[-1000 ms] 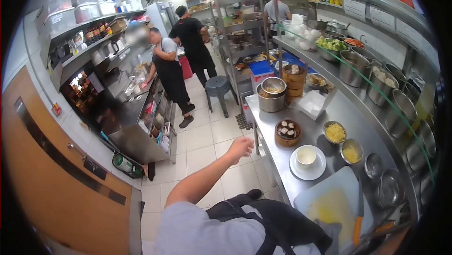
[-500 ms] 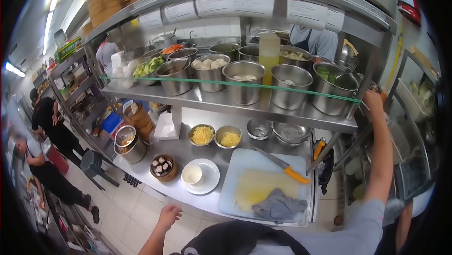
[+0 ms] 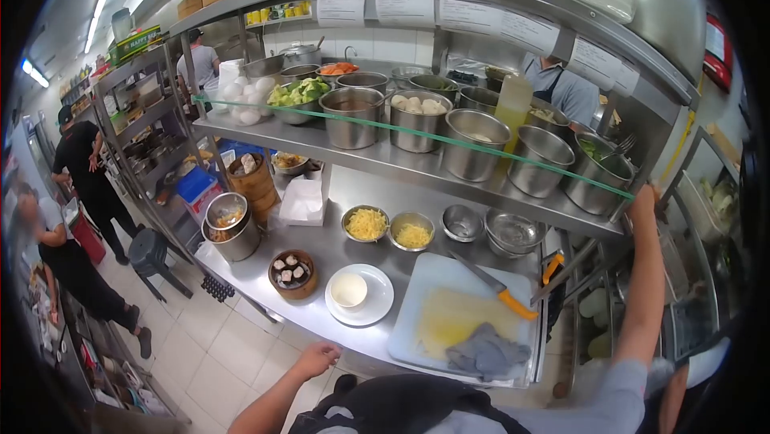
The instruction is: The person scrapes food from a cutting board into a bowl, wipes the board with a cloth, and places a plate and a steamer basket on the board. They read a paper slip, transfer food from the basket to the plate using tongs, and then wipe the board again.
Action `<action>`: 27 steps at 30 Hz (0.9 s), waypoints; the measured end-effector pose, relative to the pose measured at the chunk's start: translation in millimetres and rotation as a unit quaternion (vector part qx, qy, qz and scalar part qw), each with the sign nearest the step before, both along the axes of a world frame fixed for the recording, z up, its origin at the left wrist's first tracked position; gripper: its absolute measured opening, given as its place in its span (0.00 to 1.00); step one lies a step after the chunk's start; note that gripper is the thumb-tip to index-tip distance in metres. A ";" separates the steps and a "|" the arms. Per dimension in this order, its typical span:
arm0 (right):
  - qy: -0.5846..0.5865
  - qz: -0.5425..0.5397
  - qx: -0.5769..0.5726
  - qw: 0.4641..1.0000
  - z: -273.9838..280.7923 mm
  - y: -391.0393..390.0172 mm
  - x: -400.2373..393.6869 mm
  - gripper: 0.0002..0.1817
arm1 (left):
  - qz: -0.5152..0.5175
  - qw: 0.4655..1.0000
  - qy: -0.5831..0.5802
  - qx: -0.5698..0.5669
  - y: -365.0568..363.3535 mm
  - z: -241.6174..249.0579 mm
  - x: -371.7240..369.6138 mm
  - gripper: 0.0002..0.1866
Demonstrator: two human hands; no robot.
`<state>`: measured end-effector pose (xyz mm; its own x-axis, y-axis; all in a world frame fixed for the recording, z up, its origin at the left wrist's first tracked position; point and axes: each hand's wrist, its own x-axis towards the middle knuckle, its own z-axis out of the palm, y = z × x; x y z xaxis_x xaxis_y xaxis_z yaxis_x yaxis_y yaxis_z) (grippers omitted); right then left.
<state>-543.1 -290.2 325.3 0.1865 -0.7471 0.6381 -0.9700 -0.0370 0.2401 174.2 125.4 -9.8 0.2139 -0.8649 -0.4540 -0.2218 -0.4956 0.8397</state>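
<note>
My left hand hangs in front of the counter's front edge, below the white plate with a white bowl on it. Its fingers look curled, with nothing clear between them. My right hand reaches to the right end of the steel shelf, beside its upright and near the pot of greens; its fingers are mostly hidden. A knife with an orange handle lies on the cutting board, by a grey cloth. Two bowls of shredded yellow food stand behind.
Steel pots, eggs and an oil bottle line the shelf. A bamboo steamer stands left of the plate. Two people in black are at far left; others stand behind the shelf.
The view has turned, so the counter and shelf things sit further right. My left hand has come nearer the counter edge below the plate. My right hand stays at the shelf's right end.
</note>
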 end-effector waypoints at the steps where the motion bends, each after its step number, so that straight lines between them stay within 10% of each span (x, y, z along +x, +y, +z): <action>1: 0.001 -0.003 -0.001 1.000 5.6 1.7 6.7 0.16 | -0.036 0.999 -0.017 -0.004 -4.0 -0.4 0.7 0.14; 12: -0.134 -0.192 0.067 0.970 28.5 68.6 71.1 0.19 | -0.060 0.996 0.015 -0.071 -15.0 -1.9 43.2 0.13; 19: -0.292 0.006 -0.110 0.950 -28.8 223.4 68.2 0.17 | -0.073 0.990 0.065 -0.104 -17.5 27.2 31.9 0.15; 20: -0.564 0.084 0.026 0.821 -12.5 277.3 142.5 0.10 | -0.073 0.990 0.063 -0.104 -23.4 41.3 24.5 0.15; 22: -0.632 0.249 0.068 0.731 -61.2 313.3 186.2 0.05 | -0.167 0.974 0.040 -0.147 -41.6 83.6 3.3 0.18; 27: -0.601 0.276 0.203 0.722 -113.3 323.1 357.9 0.04 | -0.309 0.840 -0.068 -0.441 -87.0 184.4 -86.9 0.38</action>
